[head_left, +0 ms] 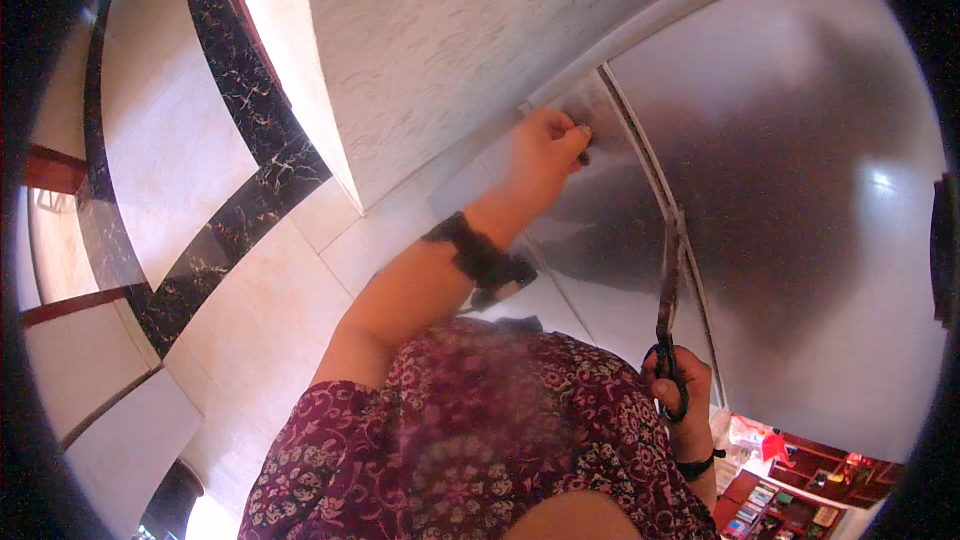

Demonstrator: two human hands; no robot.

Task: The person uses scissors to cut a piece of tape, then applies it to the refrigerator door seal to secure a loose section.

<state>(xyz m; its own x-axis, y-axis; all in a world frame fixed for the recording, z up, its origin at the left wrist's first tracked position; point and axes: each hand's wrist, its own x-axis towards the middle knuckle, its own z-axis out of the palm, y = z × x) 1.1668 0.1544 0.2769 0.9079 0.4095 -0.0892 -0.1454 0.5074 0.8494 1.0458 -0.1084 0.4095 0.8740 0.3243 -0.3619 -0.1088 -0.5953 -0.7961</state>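
Note:
My left hand (548, 148) is raised in front of a smooth grey panel (800, 170), close to a textured pale wall. Its fingers are pinched around a small dark thing (585, 156), mostly hidden by them and too small to name. Lower down at the right, my right hand (688, 392) grips a pair of scissors (668, 290) by its dark handles. The blades point up and away from me, lying along the long seam in the panel; whether they touch it I cannot tell. A black strap (478, 255) is round my left forearm and a thin dark band (700, 465) round my right wrist.
The patterned pale wall (430, 50) rises beyond my left arm, with its corner at the left. Pale floor tiles (270, 320) with black marbled strips (235, 90) lie to the left. A reddish-brown shelf (765, 510) with several small items stands at lower right.

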